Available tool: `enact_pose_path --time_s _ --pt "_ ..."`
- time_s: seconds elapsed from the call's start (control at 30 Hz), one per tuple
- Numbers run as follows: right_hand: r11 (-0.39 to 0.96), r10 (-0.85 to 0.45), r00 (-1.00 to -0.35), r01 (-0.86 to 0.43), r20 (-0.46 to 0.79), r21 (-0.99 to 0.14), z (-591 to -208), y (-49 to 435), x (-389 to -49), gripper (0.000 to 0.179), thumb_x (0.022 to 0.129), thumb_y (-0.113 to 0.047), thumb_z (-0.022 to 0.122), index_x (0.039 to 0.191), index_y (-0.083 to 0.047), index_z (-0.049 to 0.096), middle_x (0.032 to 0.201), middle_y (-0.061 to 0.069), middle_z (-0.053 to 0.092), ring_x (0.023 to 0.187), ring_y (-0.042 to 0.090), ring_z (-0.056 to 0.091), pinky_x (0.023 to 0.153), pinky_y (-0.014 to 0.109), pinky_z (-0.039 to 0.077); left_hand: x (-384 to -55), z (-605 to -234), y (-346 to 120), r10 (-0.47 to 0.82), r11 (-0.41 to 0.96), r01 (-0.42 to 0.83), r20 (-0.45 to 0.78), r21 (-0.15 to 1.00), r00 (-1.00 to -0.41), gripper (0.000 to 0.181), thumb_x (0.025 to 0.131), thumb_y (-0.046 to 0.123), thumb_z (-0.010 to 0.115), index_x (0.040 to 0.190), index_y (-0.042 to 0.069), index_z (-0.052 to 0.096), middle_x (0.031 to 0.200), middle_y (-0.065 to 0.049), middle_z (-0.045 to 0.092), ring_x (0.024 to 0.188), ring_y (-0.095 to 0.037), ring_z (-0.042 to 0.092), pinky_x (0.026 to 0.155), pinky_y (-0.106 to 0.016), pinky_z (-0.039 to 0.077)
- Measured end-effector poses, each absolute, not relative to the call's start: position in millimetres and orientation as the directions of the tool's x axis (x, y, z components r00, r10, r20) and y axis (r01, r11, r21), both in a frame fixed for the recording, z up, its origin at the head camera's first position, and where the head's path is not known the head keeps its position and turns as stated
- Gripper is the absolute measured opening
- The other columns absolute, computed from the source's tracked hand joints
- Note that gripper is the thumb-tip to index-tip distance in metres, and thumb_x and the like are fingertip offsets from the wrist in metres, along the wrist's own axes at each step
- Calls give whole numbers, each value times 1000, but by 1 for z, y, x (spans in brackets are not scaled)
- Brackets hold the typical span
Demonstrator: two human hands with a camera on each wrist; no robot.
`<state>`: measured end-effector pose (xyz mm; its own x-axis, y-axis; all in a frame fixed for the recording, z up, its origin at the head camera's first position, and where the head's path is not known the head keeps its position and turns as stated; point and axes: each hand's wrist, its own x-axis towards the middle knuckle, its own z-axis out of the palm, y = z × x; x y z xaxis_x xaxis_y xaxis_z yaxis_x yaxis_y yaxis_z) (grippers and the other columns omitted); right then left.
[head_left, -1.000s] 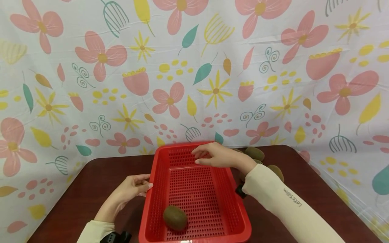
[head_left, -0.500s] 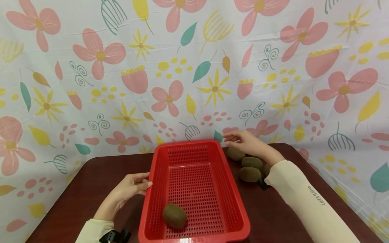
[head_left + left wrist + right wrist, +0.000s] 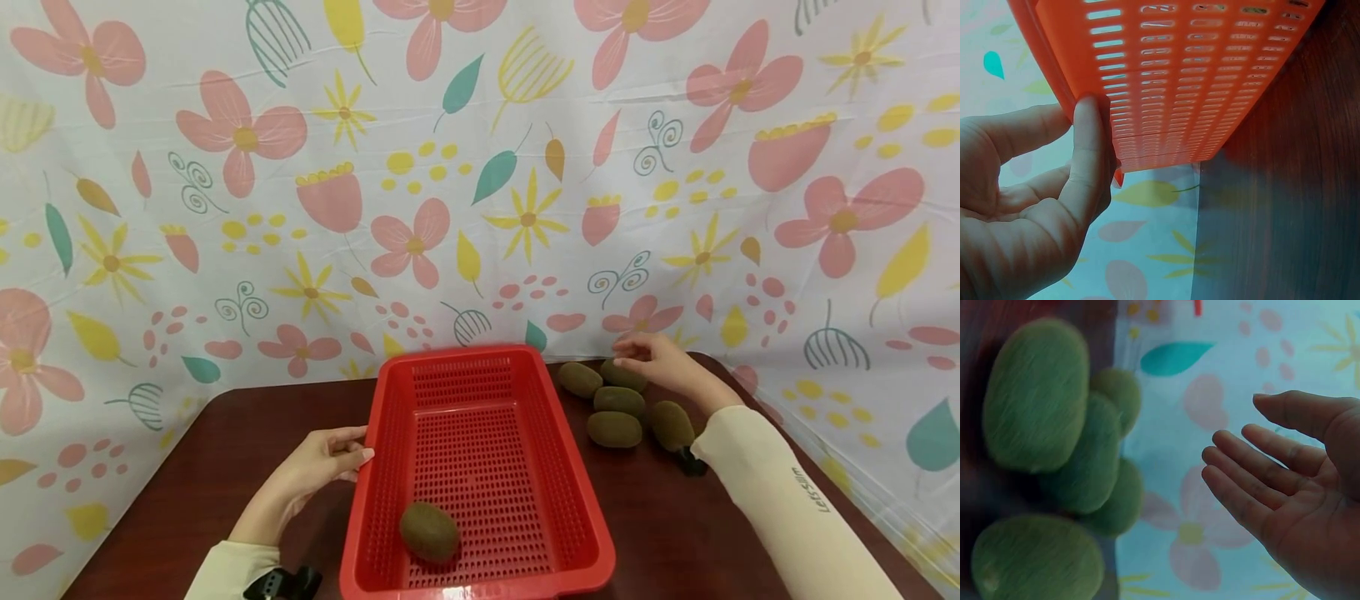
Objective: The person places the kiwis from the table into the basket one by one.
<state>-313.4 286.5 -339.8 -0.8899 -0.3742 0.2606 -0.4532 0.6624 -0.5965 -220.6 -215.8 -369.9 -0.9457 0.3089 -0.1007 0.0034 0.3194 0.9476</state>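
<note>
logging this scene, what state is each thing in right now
Basket: upright, open-topped
Basket kiwi: whole, unpeeled, lying on its side
Five kiwis: whole, unpeeled, lying on the table
Left hand: holding the basket's rim
Right hand: holding nothing, near the five kiwis
Cloth: hanging, slightly creased

A white cloth (image 3: 450,175) printed with flowers hangs behind a dark brown table (image 3: 232,450).
</note>
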Motion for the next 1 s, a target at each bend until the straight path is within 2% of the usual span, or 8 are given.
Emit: enact_pose_path --time_s 0.2,0.33,0.43,0.6,1.0 --pt "717 -324 -933 -350 156 -604 -354 307 -314 40 94 -15 63 121 14 57 115 29 62 106 43 59 82 47 52 -220 -370 -217 303 322 6 -97 947 -948 62 94 16 63 140 -15 36 99 -13 63 85 -22 65 77 -36 56" --pt "744 -292 -953 -277 76 -608 -363 320 -312 48 94 -21 64 123 15 54 113 28 62 101 39 61 81 46 53 -219 -370 -217 300 323 1 -102 946 -948 61 94 16 62 140 -15 36 98 -13 62 85 -22 65 77 -36 56" --pt "743 -285 -958 -248 41 -621 -372 329 -312 49 93 -20 64 124 17 53 109 26 64 98 36 63 81 45 53 -220 -370 -217 299 325 -5 -107 946 -948 61 94 17 63 140 -14 37 98 -13 60 84 -21 65 77 -37 56" --pt "757 -278 -960 -235 25 -610 -382 339 -310 49 91 -17 66 122 18 53 107 27 64 97 38 63 80 45 53 -221 -368 -215 303 319 -9 -111 948 -947 61 94 16 63 140 -14 36 96 -13 59 83 -22 65 78 -38 56" --pt "784 -316 -943 -198 -105 -588 -386 352 -299 56 90 -25 68 122 19 53 120 35 55 109 46 55 84 50 51 -220 -369 -216 298 321 -18 -119 947 -947 61 94 16 63 141 -14 36 96 -12 59 83 -21 64 77 -38 56"
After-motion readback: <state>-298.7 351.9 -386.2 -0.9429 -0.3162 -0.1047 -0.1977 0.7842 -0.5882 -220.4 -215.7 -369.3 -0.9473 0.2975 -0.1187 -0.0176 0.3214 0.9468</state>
